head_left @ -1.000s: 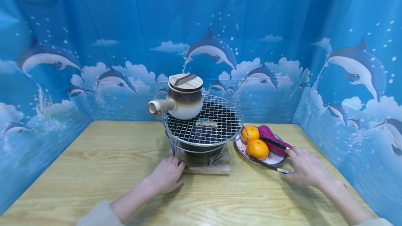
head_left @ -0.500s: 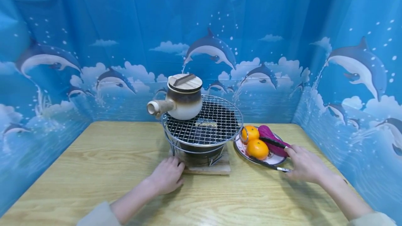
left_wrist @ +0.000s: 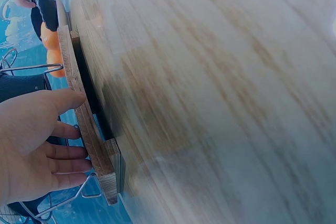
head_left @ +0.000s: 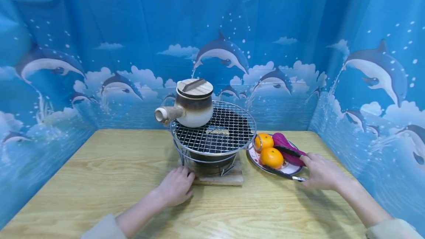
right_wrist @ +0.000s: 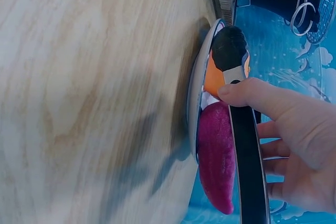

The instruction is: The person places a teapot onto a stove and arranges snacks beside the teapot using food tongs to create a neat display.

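Observation:
My right hand [head_left: 323, 172] grips a pair of black-and-silver tongs [right_wrist: 247, 145] by the handles. The tongs' black heads are spread either side of the nearer orange [head_left: 271, 158]. A second orange [head_left: 263, 141] and a purple sweet potato [right_wrist: 216, 156] share the plate [head_left: 254, 159]. My left hand [head_left: 176, 186] rests at the left front corner of the wooden board [left_wrist: 86, 111] under the grill, its fingers and thumb touching the board. Whether the tong heads touch the orange is hard to tell.
A round grill stove with a wire mesh [head_left: 229, 132] stands on the board. On the mesh's left side sits a lidded clay pot [head_left: 196, 110], its handle [head_left: 169, 113] pointing left. A dolphin-print curtain [head_left: 212, 17] surrounds the wooden table [head_left: 109, 180] at the back and sides.
Almost nothing differs. The tongs' front handle sits slightly further into my right hand than a second ago. My left hand stays at the board, and the plate's contents keep their places.

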Demonstrator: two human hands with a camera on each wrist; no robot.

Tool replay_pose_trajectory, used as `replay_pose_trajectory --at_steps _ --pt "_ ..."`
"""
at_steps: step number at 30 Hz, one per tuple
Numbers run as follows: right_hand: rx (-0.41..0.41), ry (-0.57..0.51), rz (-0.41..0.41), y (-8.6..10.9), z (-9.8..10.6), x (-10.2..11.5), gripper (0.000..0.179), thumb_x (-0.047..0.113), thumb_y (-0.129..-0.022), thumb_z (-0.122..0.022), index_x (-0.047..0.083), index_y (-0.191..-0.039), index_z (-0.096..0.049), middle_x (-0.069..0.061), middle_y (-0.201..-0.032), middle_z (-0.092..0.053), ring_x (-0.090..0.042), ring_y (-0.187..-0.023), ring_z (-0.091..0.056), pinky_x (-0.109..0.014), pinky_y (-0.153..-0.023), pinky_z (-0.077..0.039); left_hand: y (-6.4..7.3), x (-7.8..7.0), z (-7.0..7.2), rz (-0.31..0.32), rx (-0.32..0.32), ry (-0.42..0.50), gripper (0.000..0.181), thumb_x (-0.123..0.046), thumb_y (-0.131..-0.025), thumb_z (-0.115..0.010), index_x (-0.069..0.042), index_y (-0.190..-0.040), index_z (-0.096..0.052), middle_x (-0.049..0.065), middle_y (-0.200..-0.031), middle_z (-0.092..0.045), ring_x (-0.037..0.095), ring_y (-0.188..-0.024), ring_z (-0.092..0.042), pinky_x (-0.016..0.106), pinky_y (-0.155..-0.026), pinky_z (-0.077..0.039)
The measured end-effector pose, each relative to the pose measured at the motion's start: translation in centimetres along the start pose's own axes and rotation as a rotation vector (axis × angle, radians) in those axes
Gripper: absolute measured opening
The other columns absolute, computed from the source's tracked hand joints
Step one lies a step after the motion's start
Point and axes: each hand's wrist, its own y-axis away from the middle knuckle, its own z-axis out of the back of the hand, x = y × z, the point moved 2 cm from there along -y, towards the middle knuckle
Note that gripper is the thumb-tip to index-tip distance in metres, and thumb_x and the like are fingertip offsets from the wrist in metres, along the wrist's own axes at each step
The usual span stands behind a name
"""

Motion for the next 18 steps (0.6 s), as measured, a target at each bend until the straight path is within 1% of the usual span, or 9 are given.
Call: replay_pose_trajectory --at_steps 6,13,18 --pt "0.032 -0.02 0.009 -0.29 0.0 -0.13 0.064 0.033 -0.056 -0.082 -0.005 -0.102 -0.058 -0.009 -0.09 -0.056 -0.025 -0.077 -0.052 -0.044 -0.071 -0.046 0.07 -0.04 0.05 -0.002 -0.003 -0.009 0.041 -0.037 -0.076 -0.071 -0.002 -0.094 -0.059 0.013 -0.089 -0.054 0.026 -0.083 -0.054 0.038 -0.07 -0.047" --pt "0.032 0.001 0.011 -0.31 -0.06 -0.06 0.063 0.037 -0.058 -0.082 -0.003 -0.101 -0.058 -0.006 -0.086 -0.053 -0.024 -0.075 -0.051 -0.043 -0.068 -0.046 0.07 -0.06 0.07 0.002 -0.005 -0.012 0.041 -0.037 -0.076 -0.071 -0.002 -0.093 -0.059 0.013 -0.089 -0.054 0.026 -0.083 -0.054 0.038 -0.07 -0.047" --pt "0.017 0.025 0.005 -0.16 0.03 0.12 0.062 0.035 -0.058 -0.081 -0.003 -0.102 -0.059 -0.006 -0.085 -0.053 -0.025 -0.075 -0.052 -0.044 -0.067 -0.047 0.11 -0.06 0.15 0.003 -0.007 -0.016 0.041 -0.037 -0.075 -0.071 -0.002 -0.093 -0.059 0.013 -0.088 -0.054 0.025 -0.082 -0.054 0.037 -0.069 -0.047"
